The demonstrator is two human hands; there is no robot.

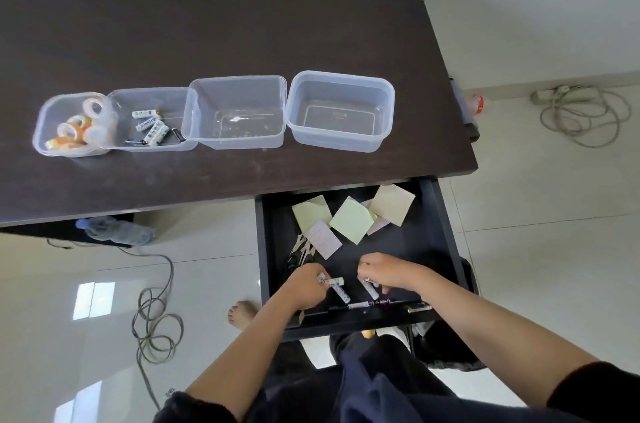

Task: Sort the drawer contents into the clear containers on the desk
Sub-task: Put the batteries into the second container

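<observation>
The black drawer (443,232) stands pulled out below the dark desk (207,34). Both hands are inside its front part. My left hand (306,285) is shut on a white battery (331,281), with another battery (341,294) lying just below it. My right hand (389,273) pinches a white battery (370,289) against the drawer floor. Yellow and pink sticky notes (351,220) lie at the drawer's back, scissors (299,251) at its left, pens (370,304) along the front. Four clear containers sit in a row: tape rolls (74,126), batteries (152,128), then two with nothing in them (239,83), (341,76).
A water bottle (116,230) lies on the floor under the desk, with a grey cable (156,315) coiled nearby. A power strip and cord (581,111) lie on the tiles at right. A bare foot (242,313) shows beside the drawer.
</observation>
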